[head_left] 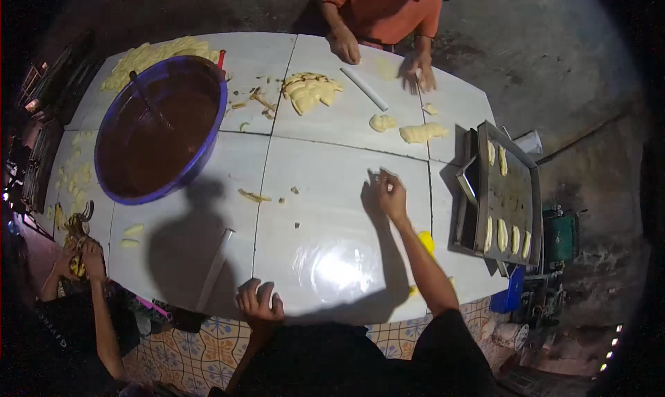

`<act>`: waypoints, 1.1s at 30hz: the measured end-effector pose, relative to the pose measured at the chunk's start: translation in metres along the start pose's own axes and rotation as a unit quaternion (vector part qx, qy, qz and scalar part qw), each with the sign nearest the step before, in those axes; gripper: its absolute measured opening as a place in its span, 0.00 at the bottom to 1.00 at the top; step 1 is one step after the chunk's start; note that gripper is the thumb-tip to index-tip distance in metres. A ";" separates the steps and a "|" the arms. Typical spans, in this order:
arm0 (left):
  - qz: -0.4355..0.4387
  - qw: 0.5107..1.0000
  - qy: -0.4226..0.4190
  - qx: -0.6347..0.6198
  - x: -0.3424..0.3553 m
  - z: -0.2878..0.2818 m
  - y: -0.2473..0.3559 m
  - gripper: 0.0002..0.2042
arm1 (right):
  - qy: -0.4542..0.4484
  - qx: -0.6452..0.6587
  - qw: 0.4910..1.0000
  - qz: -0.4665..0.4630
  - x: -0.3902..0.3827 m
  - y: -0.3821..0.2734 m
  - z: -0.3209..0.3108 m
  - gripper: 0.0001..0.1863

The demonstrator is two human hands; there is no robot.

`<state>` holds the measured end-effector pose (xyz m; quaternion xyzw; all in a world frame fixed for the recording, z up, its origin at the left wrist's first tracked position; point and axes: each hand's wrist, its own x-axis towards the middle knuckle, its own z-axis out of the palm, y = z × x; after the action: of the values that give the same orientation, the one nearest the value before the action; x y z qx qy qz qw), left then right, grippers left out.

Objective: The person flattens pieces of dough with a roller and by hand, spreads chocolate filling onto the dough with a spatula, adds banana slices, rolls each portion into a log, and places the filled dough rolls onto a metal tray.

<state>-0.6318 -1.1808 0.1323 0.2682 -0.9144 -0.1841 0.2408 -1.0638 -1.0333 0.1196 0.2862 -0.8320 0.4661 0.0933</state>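
My left hand [260, 300] rests at the near edge of the white tiled table [332, 175], fingers apart and holding nothing, beside a pale rod [215, 269]. My right hand [389, 192] reaches over the middle right with curled fingers; whatever may be in them is too small to make out. Dough pieces [421, 132] lie beyond it, and a yellow object [424, 241] is partly hidden by my forearm. To its right, metal trays [509, 192] carry several long dough pieces [502, 234].
A purple tub [208, 147] of brown mixture stands left. Across the table are a person in orange [381, 12], a white rolling pin [364, 89] and a dough heap [312, 89]. A co-worker's hands [90, 258] hold peels at lower left. Dough pieces [159, 54] cover the back left.
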 end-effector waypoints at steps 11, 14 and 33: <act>0.014 0.990 -0.050 -0.129 -0.067 0.063 -0.074 0.16 | -0.094 -0.246 0.964 -0.046 0.175 0.038 0.035 0.27; -0.059 0.960 -0.078 -0.262 -0.049 0.088 -0.056 0.17 | -0.103 -0.029 0.992 0.067 0.138 0.058 0.001 0.20; 0.003 0.837 -0.303 -0.456 0.292 0.150 0.229 0.20 | 0.045 0.182 0.932 0.310 0.106 0.122 -0.145 0.26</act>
<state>-1.0205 -1.1379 0.2167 0.0562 -0.7550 -0.6516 0.0469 -1.2358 -0.9057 0.1555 0.0050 -0.7750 0.6278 -0.0726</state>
